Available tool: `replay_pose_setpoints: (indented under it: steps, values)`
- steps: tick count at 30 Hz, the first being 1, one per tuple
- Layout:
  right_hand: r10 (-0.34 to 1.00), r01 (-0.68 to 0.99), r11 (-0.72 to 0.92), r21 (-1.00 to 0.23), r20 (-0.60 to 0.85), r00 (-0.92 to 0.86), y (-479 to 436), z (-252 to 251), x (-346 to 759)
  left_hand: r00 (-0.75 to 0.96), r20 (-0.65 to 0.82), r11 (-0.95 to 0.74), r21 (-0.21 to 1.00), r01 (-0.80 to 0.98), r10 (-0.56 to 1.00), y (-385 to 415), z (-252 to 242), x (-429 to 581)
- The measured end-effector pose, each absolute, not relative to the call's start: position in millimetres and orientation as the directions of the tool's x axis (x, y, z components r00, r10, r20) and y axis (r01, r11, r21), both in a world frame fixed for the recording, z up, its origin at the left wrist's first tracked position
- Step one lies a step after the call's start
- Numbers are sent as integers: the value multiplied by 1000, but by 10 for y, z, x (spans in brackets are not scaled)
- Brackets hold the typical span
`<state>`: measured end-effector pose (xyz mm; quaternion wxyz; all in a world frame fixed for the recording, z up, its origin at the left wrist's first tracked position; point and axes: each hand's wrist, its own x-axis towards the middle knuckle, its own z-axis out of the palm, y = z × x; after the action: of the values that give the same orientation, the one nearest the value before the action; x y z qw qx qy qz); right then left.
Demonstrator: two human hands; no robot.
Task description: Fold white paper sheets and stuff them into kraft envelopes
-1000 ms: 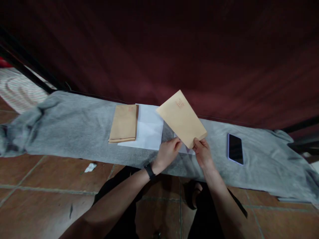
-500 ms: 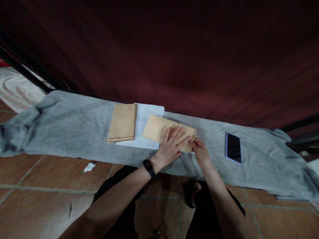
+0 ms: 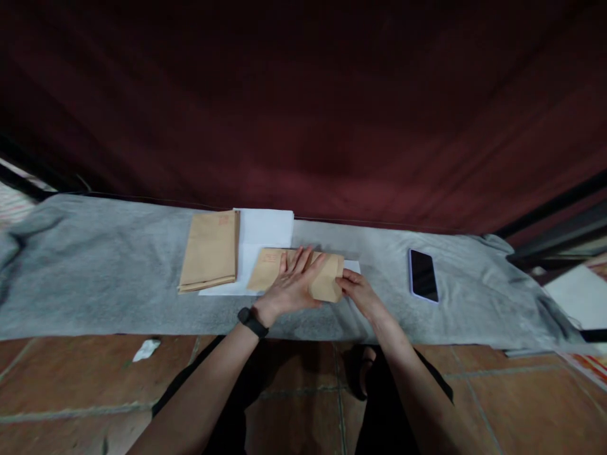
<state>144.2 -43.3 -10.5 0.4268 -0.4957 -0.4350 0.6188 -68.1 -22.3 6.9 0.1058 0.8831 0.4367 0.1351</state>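
Note:
A tan envelope (image 3: 270, 268) lies flat on the grey cloth (image 3: 104, 265), partly over white sheets of paper (image 3: 265, 230). My left hand (image 3: 291, 283) rests on top of it, palm down with fingers spread. At the envelope's right end my right hand (image 3: 356, 291) pinches the flap edge, where a white sheet (image 3: 351, 266) peeks out. A stack of tan envelopes (image 3: 209, 249) lies to the left on the cloth.
A phone (image 3: 422, 275) with a dark screen lies face up on the cloth to the right. A dark red curtain (image 3: 303, 107) hangs behind. A scrap of white paper (image 3: 146, 349) lies on the tiled floor (image 3: 71, 392). My legs show below.
The envelope, held up tilted a second ago, now lies flat on the cloth. My left hand has come down flat on it; my right hand stays at its right end.

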Motion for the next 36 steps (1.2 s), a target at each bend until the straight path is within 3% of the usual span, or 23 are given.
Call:
replay_pose_setpoints:
  steps: [6,13,23,36]
  values:
    - [946,-116,-240,-964,-205,-252,-453,-8,1462,633,129,-638,304,707,763,-207,110,-739]
    - [958,-186,-261,-947,-231,-169,-439,-157,1447,624,243,-669,258,697,743,-246,191,-710]
    - [995,-39,-92,-995,-91,-27,-360,-293,1399,636,204,-668,218,711,744,-259,128,-728]
    - [994,2,-108,-994,-108,-33,-343,-315,1513,652,247,-693,157,703,717,-294,203,-653]
